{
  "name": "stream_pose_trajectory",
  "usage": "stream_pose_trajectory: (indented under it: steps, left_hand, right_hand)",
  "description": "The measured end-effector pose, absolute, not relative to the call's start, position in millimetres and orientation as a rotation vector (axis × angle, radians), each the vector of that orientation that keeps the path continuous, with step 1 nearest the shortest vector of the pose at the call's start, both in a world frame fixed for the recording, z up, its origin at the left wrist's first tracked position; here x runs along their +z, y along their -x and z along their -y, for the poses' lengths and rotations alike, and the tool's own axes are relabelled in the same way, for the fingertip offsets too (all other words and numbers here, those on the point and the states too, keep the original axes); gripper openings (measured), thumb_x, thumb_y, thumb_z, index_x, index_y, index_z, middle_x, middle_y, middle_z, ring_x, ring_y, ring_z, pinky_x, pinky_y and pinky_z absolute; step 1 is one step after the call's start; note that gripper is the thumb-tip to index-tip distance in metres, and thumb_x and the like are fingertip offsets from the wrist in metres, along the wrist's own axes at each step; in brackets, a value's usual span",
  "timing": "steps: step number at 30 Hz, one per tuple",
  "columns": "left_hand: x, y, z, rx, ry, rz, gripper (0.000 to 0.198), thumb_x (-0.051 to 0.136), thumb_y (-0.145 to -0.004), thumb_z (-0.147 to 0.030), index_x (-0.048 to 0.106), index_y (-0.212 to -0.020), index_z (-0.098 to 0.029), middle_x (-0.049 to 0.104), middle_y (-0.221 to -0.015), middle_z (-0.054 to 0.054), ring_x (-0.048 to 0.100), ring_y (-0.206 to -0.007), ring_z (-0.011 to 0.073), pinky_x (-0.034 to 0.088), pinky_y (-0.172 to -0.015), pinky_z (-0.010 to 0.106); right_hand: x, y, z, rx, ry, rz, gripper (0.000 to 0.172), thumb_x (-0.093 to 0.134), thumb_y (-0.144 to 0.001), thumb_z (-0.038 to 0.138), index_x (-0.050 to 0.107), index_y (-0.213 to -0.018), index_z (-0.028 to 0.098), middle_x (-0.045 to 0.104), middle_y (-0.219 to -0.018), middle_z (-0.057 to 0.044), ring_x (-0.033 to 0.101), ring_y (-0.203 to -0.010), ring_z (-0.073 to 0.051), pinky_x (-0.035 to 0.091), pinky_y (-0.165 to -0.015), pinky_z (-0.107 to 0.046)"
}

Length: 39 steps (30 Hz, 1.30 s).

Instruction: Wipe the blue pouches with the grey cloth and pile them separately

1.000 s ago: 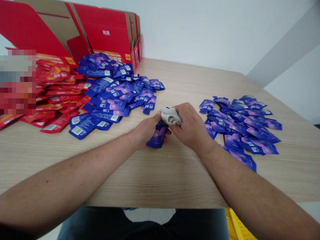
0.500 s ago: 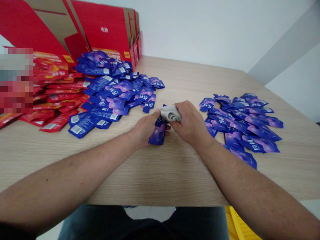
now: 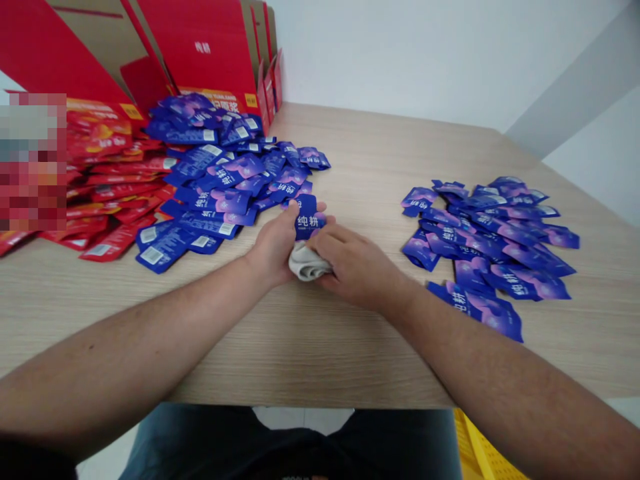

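Note:
My left hand (image 3: 276,243) is closed around the sides of a blue-purple pouch (image 3: 307,219), its printed face turned up and its top end showing. In my right hand (image 3: 350,260) is a rolled grey-white cloth (image 3: 307,262), pressed against the lower end of that pouch and covering it. Left of my hands lies a heap of similar blue pouches (image 3: 220,200), with barcodes or printed fronts showing. A second spread of blue pouches (image 3: 493,233) overlaps on the table beyond my right forearm.
Piled at the far left are red pouches (image 3: 125,193), partly behind a blurred patch. Red cardboard boxes (image 3: 200,47) stand at the back left against a white wall. Below the right table edge is a yellow perforated basket (image 3: 480,447). The wooden table (image 3: 280,360) spans the view.
The cloth in my right hand has slid from the pouch's upper part down to its lower end, toward me. The pouch's top is now uncovered; my left hand still holds it.

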State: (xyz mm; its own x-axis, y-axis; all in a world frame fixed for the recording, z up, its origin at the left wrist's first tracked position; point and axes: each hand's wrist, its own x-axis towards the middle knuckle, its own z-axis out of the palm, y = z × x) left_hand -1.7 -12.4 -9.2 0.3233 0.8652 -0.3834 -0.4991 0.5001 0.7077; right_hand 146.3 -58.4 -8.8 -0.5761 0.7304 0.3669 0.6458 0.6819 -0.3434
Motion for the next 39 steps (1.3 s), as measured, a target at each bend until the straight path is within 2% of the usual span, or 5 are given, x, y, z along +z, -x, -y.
stream_pose_trajectory:
  steps: [5, 10, 26, 34, 39]
  left_hand:
    - [-7, 10, 7, 0.929, -0.494, -0.776, 0.053, 0.034, -0.105, -0.051, 0.066, -0.125, -0.014, 0.076, -0.094, 0.010, 0.073, -0.078, 0.0190, 0.061, -0.076, 0.033]
    - [-5, 10, 5, 0.884, -0.448, -0.749, 0.055, 0.032, -0.105, -0.054, 0.066, -0.123, -0.016, 0.075, -0.089, 0.008, 0.070, -0.068, 0.0157, 0.061, -0.069, 0.030]
    - [-10, 5, 10, 0.903, -0.542, -0.755, 0.046, 0.043, -0.103, -0.052, 0.066, -0.130, -0.023, 0.075, -0.089, 0.005, 0.073, -0.074, 0.0188, 0.061, -0.069, 0.032]
    - [-17, -5, 28, 0.726, -0.710, -0.934, 0.050, 0.045, -0.099, -0.059, 0.072, -0.107, -0.016, 0.073, -0.077, 0.011, 0.070, -0.066, 0.0242, 0.059, -0.061, 0.037]
    - [-14, 1, 25, 0.759, -0.681, -0.857, 0.046, 0.044, -0.101, -0.055, 0.069, -0.103, -0.017, 0.072, -0.077, 0.008, 0.069, -0.067, 0.0214, 0.059, -0.066, 0.036]
  right_hand:
    - [-3, -157, 56, 0.452, 0.926, 2.582, 0.023, 0.068, -0.082, 0.013, 0.064, -0.103, 0.020, 0.065, -0.104, -0.007, 0.062, -0.095, -0.021, 0.051, -0.086, -0.033]
    - [-2, -171, 47, 0.240, 1.210, 2.357, 0.026, 0.067, -0.082, 0.019, 0.062, -0.107, 0.019, 0.065, -0.104, -0.010, 0.062, -0.098, -0.026, 0.050, -0.088, -0.038]
    - [-7, -153, 59, 0.292, 1.072, 2.436, 0.023, 0.064, -0.083, 0.015, 0.063, -0.106, 0.020, 0.063, -0.108, -0.009, 0.060, -0.098, -0.024, 0.051, -0.087, -0.036]
    - [5, -179, 40, -0.072, 1.393, 1.968, 0.011, 0.064, -0.088, 0.029, 0.056, -0.092, 0.023, 0.061, -0.092, -0.008, 0.055, -0.096, -0.030, 0.047, -0.085, -0.043]
    - [3, -164, 53, 0.053, 1.264, 2.148, 0.014, 0.065, -0.085, 0.022, 0.058, -0.097, 0.021, 0.062, -0.097, -0.009, 0.057, -0.098, -0.028, 0.049, -0.085, -0.040]
